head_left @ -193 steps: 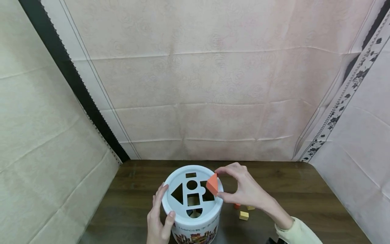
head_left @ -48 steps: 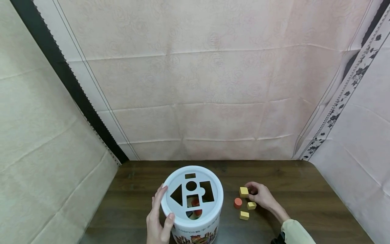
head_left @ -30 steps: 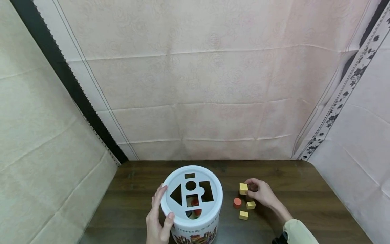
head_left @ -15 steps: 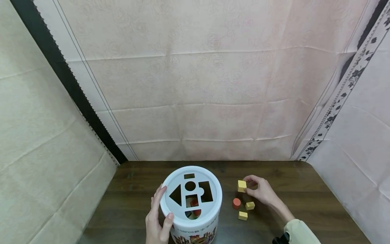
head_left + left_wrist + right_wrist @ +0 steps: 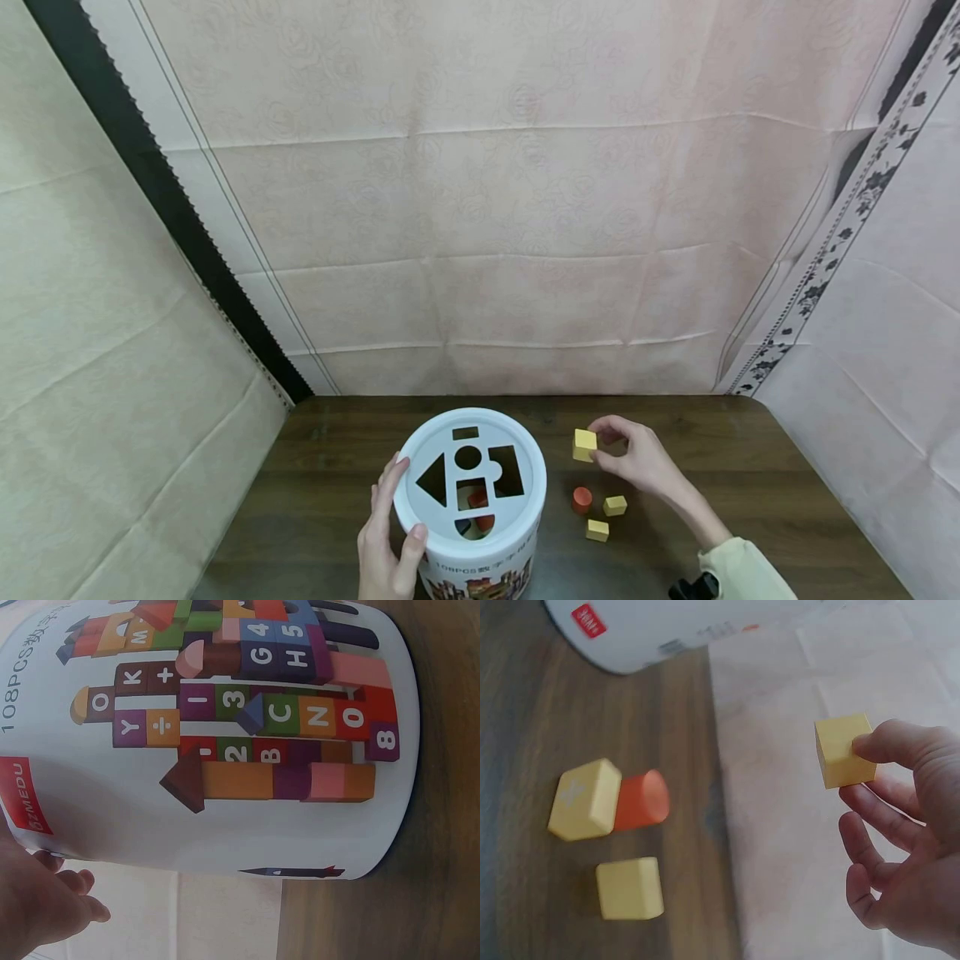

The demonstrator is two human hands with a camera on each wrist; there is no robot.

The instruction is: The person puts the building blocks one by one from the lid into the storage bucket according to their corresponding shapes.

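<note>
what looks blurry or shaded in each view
Right wrist: the red cylindrical block and two loose yellow cuboid blocks look soft, the yellow cuboid in the right grip crisper; left wrist: lettering on the white cylindrical bucket is readable, a shadow greying its lower left; head: fairly even light, a faint shadow by the right forearm.

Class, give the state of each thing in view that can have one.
Shape-sorter bucket: upright
Lid: on the bucket
Held yellow block: lifted
Other yellow blocks: on the table
Red cylinder: standing
Red pieces: inside bucket
Left hand: gripping bucket
Right hand: pinching yellow block
</note>
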